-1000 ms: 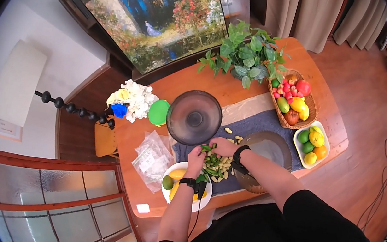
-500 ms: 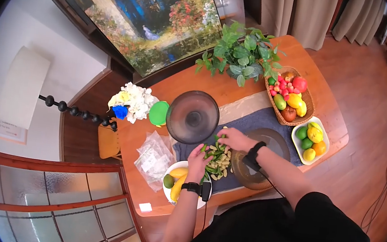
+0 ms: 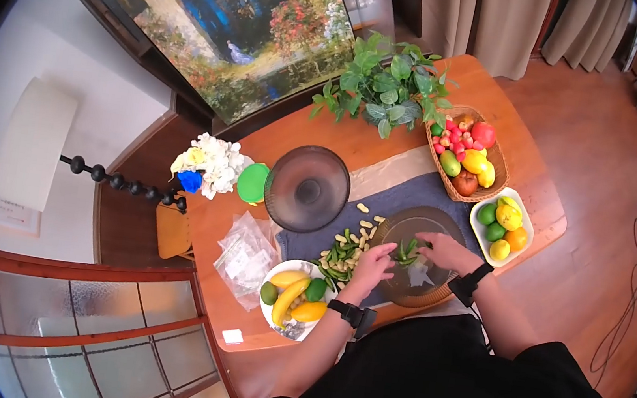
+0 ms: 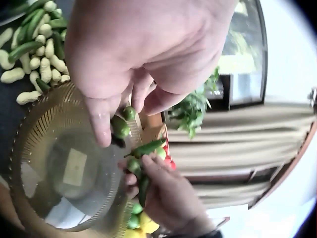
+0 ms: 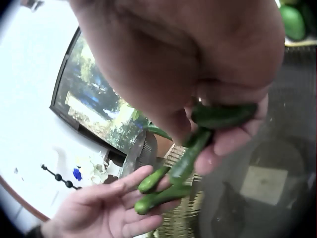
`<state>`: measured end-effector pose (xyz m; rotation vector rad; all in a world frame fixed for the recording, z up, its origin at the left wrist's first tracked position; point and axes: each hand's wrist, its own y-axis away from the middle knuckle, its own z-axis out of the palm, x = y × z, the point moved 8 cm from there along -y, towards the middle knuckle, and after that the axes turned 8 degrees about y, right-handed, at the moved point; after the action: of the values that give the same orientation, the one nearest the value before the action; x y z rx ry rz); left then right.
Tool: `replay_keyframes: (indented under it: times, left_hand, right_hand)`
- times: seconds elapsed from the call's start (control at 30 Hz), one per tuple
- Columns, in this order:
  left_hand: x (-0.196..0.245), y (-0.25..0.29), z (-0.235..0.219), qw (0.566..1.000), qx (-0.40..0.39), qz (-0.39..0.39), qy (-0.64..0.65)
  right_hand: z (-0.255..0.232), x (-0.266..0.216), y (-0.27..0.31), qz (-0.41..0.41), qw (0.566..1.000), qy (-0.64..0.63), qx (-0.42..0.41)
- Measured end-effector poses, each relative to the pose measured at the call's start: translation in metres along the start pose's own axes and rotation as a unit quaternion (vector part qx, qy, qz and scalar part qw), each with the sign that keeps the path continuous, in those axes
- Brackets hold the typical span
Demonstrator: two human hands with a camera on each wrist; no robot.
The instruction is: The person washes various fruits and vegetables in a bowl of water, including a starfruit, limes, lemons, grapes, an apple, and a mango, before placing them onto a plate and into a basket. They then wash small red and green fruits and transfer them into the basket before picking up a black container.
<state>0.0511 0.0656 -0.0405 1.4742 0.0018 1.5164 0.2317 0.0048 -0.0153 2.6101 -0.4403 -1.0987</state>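
Note:
Above the smoky see-through bowl (image 3: 384, 291) both hands meet over small green peppers (image 3: 407, 253). My right hand (image 3: 448, 253) grips several of them; in the right wrist view one pepper (image 5: 225, 115) lies across its curled fingers. My left hand (image 3: 373, 271) is at the bowl's left side, palm up with loose, spread fingers, and two peppers (image 5: 161, 198) lie against them in the right wrist view. Beside the bowl, a pile of peppers and peanuts (image 3: 339, 259) rests on the dark cloth (image 3: 305, 243).
An empty dark bowl (image 3: 308, 190) stands behind the pile. A white plate of fruit (image 3: 265, 321) is at the front left, near plastic bags (image 3: 246, 258). To the right are a fruit basket (image 3: 505, 162) and a tray (image 3: 531, 245); a leafy plant (image 3: 389, 80) stands at the back.
Both hands have moved right from the pile to over the smoky bowl, carrying green peppers. The pile beside the bowl has fewer peppers on its upper part.

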Motion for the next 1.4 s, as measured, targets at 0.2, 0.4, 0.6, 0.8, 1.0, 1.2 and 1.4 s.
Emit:
replay_keyframes:
  times: [0.2,0.4,0.6,0.8,1.0,1.2,1.4]
  left_hand:
    - [0.009,0.007,-0.104,0.979,0.172,0.089,-0.062]
    - [0.009,-0.006,-0.18,0.849,0.272,0.201,-0.405]
    - [0.018,-0.017,-0.145,0.792,0.216,0.088,-0.565]
    - [-0.003,-0.034,-0.146,0.804,0.249,0.102,-0.53]
    - [-0.004,-0.037,-0.166,0.849,0.246,0.145,-0.444]
    - [-0.003,-0.039,-0.168,0.85,0.237,0.168,-0.439]
    - [0.001,-0.037,-0.181,0.853,0.258,0.193,-0.411]
  right_hand:
    - [-0.009,-0.033,-0.016,-0.02,0.992,0.113,-0.062]
    - [0.036,-0.122,-0.085,-0.195,0.977,0.065,0.058]
    - [0.149,-0.125,-0.139,-0.188,0.938,0.289,-0.046]
    - [0.169,-0.119,-0.147,-0.129,0.955,0.268,0.007]
    - [0.167,-0.125,-0.139,-0.125,0.946,0.3,-0.024]
    - [0.175,-0.117,-0.149,-0.095,0.963,0.247,-0.052]
    - [0.164,-0.11,-0.172,-0.138,0.974,0.151,-0.099]
